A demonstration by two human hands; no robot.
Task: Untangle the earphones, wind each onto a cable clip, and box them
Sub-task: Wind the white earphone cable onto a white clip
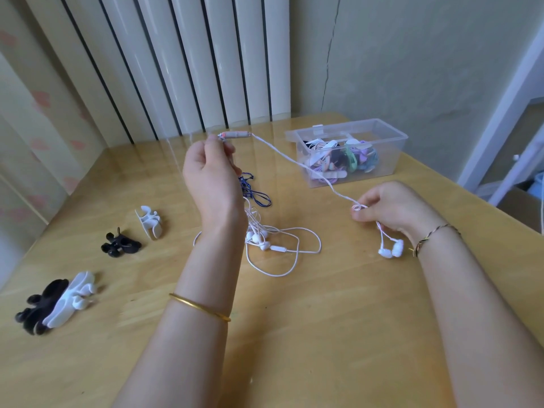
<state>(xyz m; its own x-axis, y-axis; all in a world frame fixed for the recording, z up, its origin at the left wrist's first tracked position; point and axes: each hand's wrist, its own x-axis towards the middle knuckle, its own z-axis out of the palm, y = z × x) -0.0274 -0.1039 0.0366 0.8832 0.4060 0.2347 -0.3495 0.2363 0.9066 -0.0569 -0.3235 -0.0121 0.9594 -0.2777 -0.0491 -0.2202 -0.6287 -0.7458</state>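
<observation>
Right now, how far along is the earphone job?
Done: several wound earphones sit in the clear box. In hand: one white earphone stretched between the left hand, at its plug end, and the right hand, pinching a small coil. Left: a white-and-blue tangle on the table, unused clips.

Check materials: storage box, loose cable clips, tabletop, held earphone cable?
Storage box: clear rigid plastic, glossy; contents show through the walls.
Cable clips: white and black, matte, probably moulded plastic or silicone; can't tell which.
Tabletop: light wood grain under a glossy coat; reflections show.
Earphone cable: thin white flexible jacket, likely plastic; it sags between left hand and right hand.
</observation>
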